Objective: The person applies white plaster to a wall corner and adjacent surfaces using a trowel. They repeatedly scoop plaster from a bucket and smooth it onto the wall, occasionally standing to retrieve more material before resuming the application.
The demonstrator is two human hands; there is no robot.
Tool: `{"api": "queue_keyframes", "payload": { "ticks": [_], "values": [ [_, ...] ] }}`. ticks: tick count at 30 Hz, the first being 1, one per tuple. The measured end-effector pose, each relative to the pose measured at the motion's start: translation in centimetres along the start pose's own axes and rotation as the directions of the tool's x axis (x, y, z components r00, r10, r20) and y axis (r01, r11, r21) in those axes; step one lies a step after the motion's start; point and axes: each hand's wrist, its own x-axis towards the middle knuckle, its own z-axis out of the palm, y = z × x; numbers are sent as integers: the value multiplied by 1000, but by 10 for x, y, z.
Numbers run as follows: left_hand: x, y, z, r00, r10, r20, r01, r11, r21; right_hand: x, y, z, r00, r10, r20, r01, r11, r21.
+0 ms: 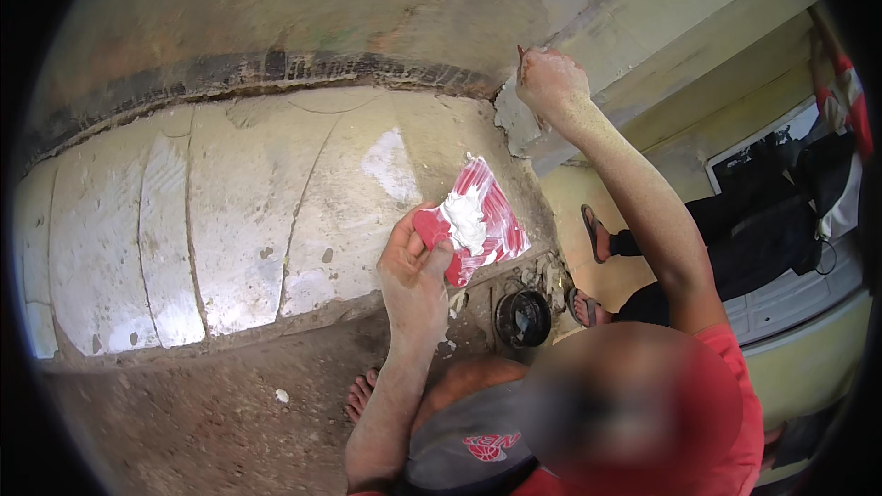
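red plate (507, 231) is pinched in my left grip (413, 262) by its bare edge, likely avoiding white paste (466, 219); my right grip (553, 83) clenches something thin (521, 52), indistinct.

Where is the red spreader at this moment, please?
In the head view, the red spreader is just right of centre, held by the left hand, above the round black container in the picture.

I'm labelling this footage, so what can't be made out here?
Head view: full shape of the thin object in the right hand, mostly covered by its fingers.
Head view: some left hand fingertips, behind the red spreader.
Head view: contents of the black bucket, too dark and small.
Head view: the bystander's head, cut off by the round picture rim.
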Motion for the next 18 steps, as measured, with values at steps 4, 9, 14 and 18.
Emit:
{"api": "queue_keyframes", "payload": {
  "ticks": [4,9,14,18],
  "values": [
    [-2,-3,-3,1000,22,-9,-21,999,33,15,34,-31,988,71,-138,-77,996,-36],
    [3,3,-3,999,31,-21,-29,996,87,-45,77,-121,764,130,-632,-216,975,-60],
    [12,3,2,999,42,-1,-42,988,152,-168,100,-86,708,30,-705,306,888,344],
    [18,-13,26,997,-60,49,45,966,256,-240,121,-8,807,-120,-578,453,754,476]
  ]
}}
